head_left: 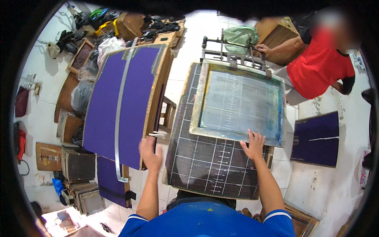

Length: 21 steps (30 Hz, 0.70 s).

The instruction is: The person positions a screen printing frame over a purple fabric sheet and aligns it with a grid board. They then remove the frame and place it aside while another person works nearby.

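In front of me a screen-printing frame (199, 114) with a pale mesh lies over a dark board (189, 158) marked with white grid lines and a scale. My right hand (254, 146) rests at the frame's near edge, fingers spread and holding nothing. By the right edge of a purple-covered table (102, 114), my left hand (151, 154) is smeared by motion, its thumb apart from the blurred fingers. A small white thing (158, 133) shows just beyond that hand. A metal hinge clamp (233, 59) carries the frame at its far side.
A person in a red shirt (316, 67) stands at the far right, one hand near the clamp. A long metal strip (120, 98) lies along the purple table. Stacked screens (79, 166) and bags (81, 96) line the left wall. Another purple board (316, 150) lies at the right.
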Available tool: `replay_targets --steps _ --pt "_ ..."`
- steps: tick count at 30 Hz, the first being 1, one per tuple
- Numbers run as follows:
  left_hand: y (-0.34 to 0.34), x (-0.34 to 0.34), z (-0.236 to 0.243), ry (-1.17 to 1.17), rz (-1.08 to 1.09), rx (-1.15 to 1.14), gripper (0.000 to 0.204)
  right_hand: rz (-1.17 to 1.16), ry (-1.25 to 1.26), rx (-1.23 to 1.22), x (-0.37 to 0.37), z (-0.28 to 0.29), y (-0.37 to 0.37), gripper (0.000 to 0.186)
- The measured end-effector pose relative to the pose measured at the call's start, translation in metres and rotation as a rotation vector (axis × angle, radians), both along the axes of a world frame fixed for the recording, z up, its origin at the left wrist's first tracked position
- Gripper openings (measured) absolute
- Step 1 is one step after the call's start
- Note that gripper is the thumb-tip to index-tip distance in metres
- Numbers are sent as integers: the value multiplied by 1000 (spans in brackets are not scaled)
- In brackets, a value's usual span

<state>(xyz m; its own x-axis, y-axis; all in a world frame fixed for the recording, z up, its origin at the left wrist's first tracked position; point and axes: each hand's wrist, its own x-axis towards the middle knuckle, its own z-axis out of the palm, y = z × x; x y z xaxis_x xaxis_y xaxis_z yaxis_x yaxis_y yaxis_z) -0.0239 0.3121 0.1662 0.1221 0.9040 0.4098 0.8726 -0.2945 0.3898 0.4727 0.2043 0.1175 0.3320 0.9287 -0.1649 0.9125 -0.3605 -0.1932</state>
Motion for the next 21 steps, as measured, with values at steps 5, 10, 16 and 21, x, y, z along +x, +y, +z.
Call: replay_targets --steps 5,10,16,21 --pt "49 -133 7 189 781 -182 75 16 10 -10 5 -3 -1 85" --pt "30 -223 8 -20 1018 -667 89 20 26 -20 6 -3 1 85" --pt "4 -246 25 -73 827 -428 78 9 28 -80 10 -3 3 85" --pt "-16 -228 19 -95 752 -494 76 1 -9 -131 11 -1 4 86"
